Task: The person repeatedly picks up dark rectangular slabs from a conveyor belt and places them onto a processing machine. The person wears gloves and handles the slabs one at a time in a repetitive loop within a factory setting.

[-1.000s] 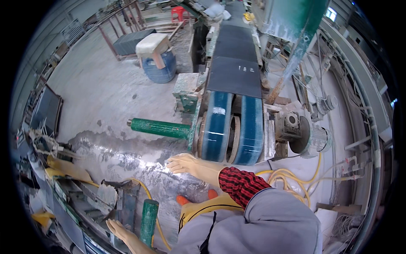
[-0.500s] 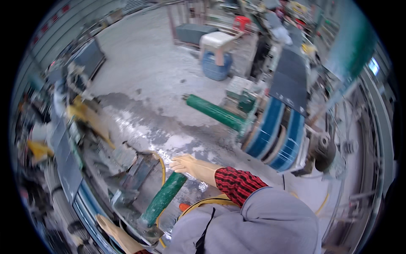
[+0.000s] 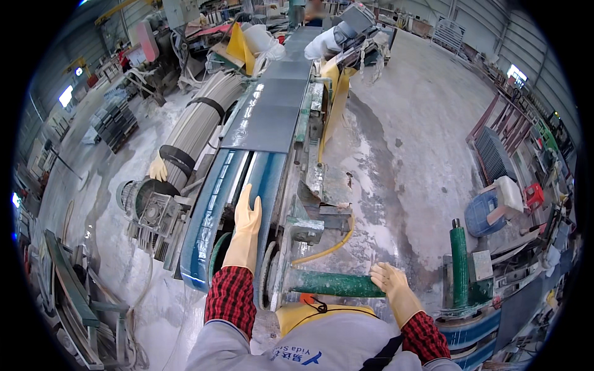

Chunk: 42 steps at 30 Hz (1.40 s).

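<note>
My left hand (image 3: 246, 219), in a cream rubber glove, reaches over the blue conveyor belt (image 3: 213, 204) with its fingers stretched out and the thumb apart. Nothing is in it. Farther along the belt lie dark grey slabs (image 3: 263, 120), end to end and wet-looking; the hand is short of the nearest one's edge. My right hand (image 3: 396, 290), gloved alike, is at the free end of a green roller (image 3: 334, 284) that sticks out from the conveyor's right side. Its fingers are extended and hold nothing; whether the palm touches the roller is hidden.
A motor (image 3: 158, 210) stands left of the belt, with a spare glove (image 3: 158, 168) lying by it. At right are another green roller (image 3: 458, 266), a blue drum (image 3: 484, 213) and a red stool (image 3: 533, 195). A yellow hose (image 3: 331, 248) curves across the wet floor. A person stands beyond the belt's far end.
My view has swung left, from the floor and right-hand conveyor to the left conveyor with its slabs. My left hand now reaches forward over the belt; the right stays by the roller's end.
</note>
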Available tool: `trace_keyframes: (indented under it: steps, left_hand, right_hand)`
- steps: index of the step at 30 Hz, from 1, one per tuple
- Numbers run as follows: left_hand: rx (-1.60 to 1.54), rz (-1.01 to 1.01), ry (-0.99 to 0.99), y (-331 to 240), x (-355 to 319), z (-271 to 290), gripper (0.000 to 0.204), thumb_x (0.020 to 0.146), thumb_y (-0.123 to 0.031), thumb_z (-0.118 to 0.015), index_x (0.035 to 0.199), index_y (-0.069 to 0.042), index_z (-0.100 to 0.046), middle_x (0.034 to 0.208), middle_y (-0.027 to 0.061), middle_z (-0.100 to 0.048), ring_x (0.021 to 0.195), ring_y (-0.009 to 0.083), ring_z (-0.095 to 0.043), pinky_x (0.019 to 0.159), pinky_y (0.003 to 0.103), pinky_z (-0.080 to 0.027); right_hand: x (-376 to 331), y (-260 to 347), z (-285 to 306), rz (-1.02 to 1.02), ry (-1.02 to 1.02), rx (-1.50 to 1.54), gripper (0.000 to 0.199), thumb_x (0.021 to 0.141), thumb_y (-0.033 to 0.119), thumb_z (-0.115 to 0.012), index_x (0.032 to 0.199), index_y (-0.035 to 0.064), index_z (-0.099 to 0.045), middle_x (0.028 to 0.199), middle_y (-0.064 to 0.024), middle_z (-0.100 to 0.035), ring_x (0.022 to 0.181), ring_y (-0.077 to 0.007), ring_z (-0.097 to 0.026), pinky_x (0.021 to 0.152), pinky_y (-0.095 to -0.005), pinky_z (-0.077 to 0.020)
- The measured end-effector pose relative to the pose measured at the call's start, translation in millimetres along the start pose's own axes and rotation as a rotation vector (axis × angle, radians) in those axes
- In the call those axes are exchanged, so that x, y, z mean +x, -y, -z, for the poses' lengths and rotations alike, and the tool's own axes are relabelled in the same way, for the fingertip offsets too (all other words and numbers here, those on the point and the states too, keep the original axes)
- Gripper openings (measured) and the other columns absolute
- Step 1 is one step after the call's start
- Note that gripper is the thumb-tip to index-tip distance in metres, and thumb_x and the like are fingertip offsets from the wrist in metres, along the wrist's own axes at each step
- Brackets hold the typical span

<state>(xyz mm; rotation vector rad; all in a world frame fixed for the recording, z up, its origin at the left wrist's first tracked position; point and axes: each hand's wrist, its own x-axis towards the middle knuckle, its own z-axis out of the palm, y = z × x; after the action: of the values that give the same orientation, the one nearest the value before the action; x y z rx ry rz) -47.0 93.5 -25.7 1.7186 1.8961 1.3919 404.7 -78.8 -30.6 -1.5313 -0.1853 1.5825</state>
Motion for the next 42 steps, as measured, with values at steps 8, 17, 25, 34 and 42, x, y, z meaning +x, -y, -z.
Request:
trace_keyframes:
  steps: [8, 17, 25, 34, 42]
  left_hand:
    - [-0.047, -0.055, -0.003, 10.0, 24.8, -33.1, 0.047, 0.091, -0.009, -0.061, 0.136, -0.002, -0.05, 0.136, 0.0194, -0.053, 0.13, 0.0335, -0.047, 0.109, 0.038, -0.036]
    - [0.339, -0.262, 0.051, 5.5, 6.1, -32.8, 0.044, 0.089, -0.018, -0.06, 0.13, 0.0, -0.054, 0.132, 0.0221, -0.055, 0.125, 0.043, -0.047, 0.108, 0.048, -0.035]
    - [0.362, -0.259, 0.047, 9.1, -1.8, -26.6, 0.044, 0.088, -0.017, -0.063, 0.127, 0.002, -0.055, 0.13, 0.0234, -0.055, 0.124, 0.0427, -0.048, 0.107, 0.048, -0.036]
    - [0.336, -0.364, 0.068, 54.2, -7.8, -18.6, 0.046, 0.088, -0.012, -0.058, 0.13, 0.006, -0.052, 0.134, 0.0253, -0.051, 0.128, 0.0411, -0.045, 0.111, 0.047, -0.032]
    - [0.492, -0.376, 0.078, -3.6, 15.3, -43.3, 0.043, 0.092, -0.015, -0.057, 0.13, 0.004, -0.052, 0.133, 0.0247, -0.053, 0.125, 0.0406, -0.047, 0.109, 0.046, -0.035]
  right_hand:
    - [25.1, -3.8, -4.6, -0.079, -0.027, -0.095, 0.042, 0.099, 0.024, -0.049, 0.13, -0.0036, -0.047, 0.124, -0.0252, -0.06, 0.109, -0.0396, -0.062, 0.094, -0.0457, -0.0527]
    - [58.8, -5.0, 28.2, -0.222, 0.232, 0.198, 0.049, 0.099, 0.03, -0.032, 0.134, -0.0034, -0.042, 0.144, -0.0233, -0.042, 0.131, -0.0357, -0.042, 0.111, -0.0482, -0.0318]
    - [79.8, 4.7, 6.1, -0.116, 0.101, 0.186, 0.035, 0.1, 0.017, -0.042, 0.123, -0.0061, -0.052, 0.12, -0.0236, -0.063, 0.102, -0.0373, -0.066, 0.086, -0.041, -0.0577]
    - [103.4, 1.8, -8.0, -0.196, 0.1, -0.27, 0.034, 0.099, 0.019, -0.035, 0.11, -0.0033, -0.059, 0.129, -0.0215, -0.055, 0.103, -0.0311, -0.062, 0.084, -0.0345, -0.0544]
    - [234.1, -68.7, 82.1, 0.338, 1.238, -0.267, 0.027, 0.1, 0.014, -0.033, 0.075, 0.007, -0.036, 0.071, -0.0068, -0.027, 0.059, -0.0227, -0.034, 0.059, -0.0365, -0.0342]
